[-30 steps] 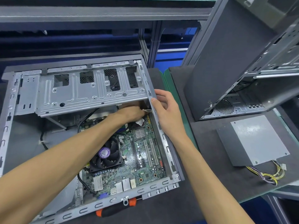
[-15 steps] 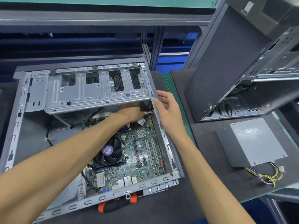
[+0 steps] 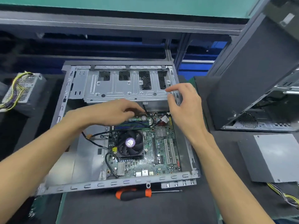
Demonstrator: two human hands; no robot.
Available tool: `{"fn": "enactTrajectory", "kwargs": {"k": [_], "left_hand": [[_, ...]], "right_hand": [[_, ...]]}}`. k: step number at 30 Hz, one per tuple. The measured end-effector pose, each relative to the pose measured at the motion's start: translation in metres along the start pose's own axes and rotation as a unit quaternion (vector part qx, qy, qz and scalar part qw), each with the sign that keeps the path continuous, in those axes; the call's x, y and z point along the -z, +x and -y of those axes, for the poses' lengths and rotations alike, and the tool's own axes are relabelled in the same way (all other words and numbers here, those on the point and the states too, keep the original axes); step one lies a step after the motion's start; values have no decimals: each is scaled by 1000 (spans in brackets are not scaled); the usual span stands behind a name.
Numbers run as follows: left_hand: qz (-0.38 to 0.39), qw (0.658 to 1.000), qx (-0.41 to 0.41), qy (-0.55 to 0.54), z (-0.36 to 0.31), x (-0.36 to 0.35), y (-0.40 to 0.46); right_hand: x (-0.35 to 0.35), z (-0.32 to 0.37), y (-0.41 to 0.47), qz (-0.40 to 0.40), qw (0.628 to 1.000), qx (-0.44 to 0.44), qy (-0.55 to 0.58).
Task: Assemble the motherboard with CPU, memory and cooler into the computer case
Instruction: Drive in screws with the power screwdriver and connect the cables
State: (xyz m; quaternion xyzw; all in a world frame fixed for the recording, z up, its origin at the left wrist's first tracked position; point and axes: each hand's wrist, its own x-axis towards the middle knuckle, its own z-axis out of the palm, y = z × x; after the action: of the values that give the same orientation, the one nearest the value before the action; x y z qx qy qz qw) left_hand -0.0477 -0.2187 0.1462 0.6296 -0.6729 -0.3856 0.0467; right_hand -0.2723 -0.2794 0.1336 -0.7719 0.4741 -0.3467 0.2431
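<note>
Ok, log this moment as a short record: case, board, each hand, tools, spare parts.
case: open case lying flat on the mat, drive cage at the far end
board: motherboard inside, cooler and memory fitted
left hand: left hand low over the memory, by a black cable
right hand: right hand lifted, fingers apart, above the board's far right corner
tools: screwdriver on the mat, in front of the case
spare parts: power supply at left, another at right, second case standing at right

2 bare forearms, no sleeves, ungloved
</note>
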Motion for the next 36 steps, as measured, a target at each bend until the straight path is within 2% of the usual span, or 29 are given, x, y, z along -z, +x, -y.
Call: {"fn": "enactTrajectory", "kwargs": {"k": [2, 4, 7, 9, 12, 14, 17, 22, 24, 27, 28, 30, 32, 34, 36], "left_hand": [[-39, 998, 39, 26, 8, 3, -13], [-45, 990, 100, 88, 16, -2, -22], [-59, 968, 190, 151, 27, -22, -27], [-82, 959, 221, 155, 32, -33, -29], [-98, 955, 255, 113, 41, -38, -31], [-100, 960, 251, 70, 46, -40, -32], [-133, 967, 205, -73, 49, -40, -34], [-194, 933, 140, -269, 38, -35, -39], [-197, 930, 138, -278, 32, -33, -40], [-196, 946, 150, -208, 26, -31, -40], [-196, 943, 148, -224, 25, -31, -40], [-181, 903, 151, -358, 23, -30, -39], [-148, 833, 158, -509, 23, -26, -39], [-109, 774, 155, -605, 22, -21, -39], [-88, 728, 157, -661, 20, -15, -39]], "right_hand": [[-6, 16, 3, 66, 996, 8, 55], [-17, 29, 5, 164, 983, 9, 76], [-39, 40, 1, 285, 957, 46, 4], [-52, 40, -3, 318, 945, 66, -30], [-63, 34, -7, 345, 936, 48, -49], [-68, 31, -8, 368, 925, 40, -86], [-70, 28, -10, 411, 900, 47, -138], [-63, 31, -10, 426, 897, 57, -104], [-62, 33, -12, 447, 887, 69, -95], [-63, 35, -18, 500, 857, 82, -92], [-63, 35, -21, 516, 848, 81, -89], [-63, 34, -27, 524, 846, 66, -69], [-60, 33, -30, 493, 868, 40, -41], [-54, 33, -30, 447, 894, 15, -10], [-47, 35, -28, 397, 916, -18, 54]]}}
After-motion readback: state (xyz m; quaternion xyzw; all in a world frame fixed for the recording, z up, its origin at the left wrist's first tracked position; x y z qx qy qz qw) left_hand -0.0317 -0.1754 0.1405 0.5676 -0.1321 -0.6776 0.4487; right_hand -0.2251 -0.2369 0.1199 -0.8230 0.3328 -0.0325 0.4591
